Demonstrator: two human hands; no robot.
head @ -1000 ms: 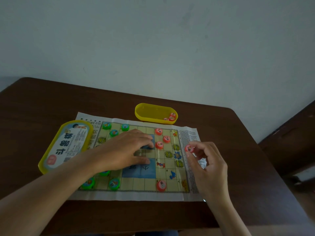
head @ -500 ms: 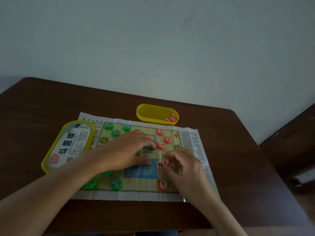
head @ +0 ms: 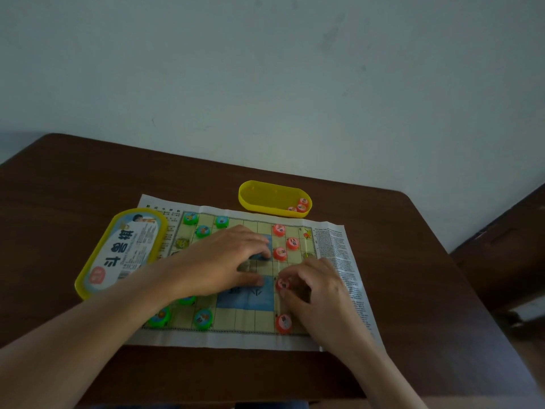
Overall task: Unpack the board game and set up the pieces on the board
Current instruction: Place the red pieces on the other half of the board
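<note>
Fingertips of the right hand (head: 318, 290) pinch a round red plastic piece (head: 283, 284), off the margin a second ago, now down on the printed paper board (head: 221, 339) beside its blue square (head: 250, 299); the left hand (head: 218, 261), fingers relaxed, pins the sheet. More reds (head: 300, 205) wait in the yellow oval plastic tray (head: 265, 209).

board (head: 250, 320) on table (head: 413, 290), lid (head: 124, 255) at its left edge, tray (head: 256, 199) behind it

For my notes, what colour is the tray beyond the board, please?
The tray is yellow, clearest in the head view.
</note>
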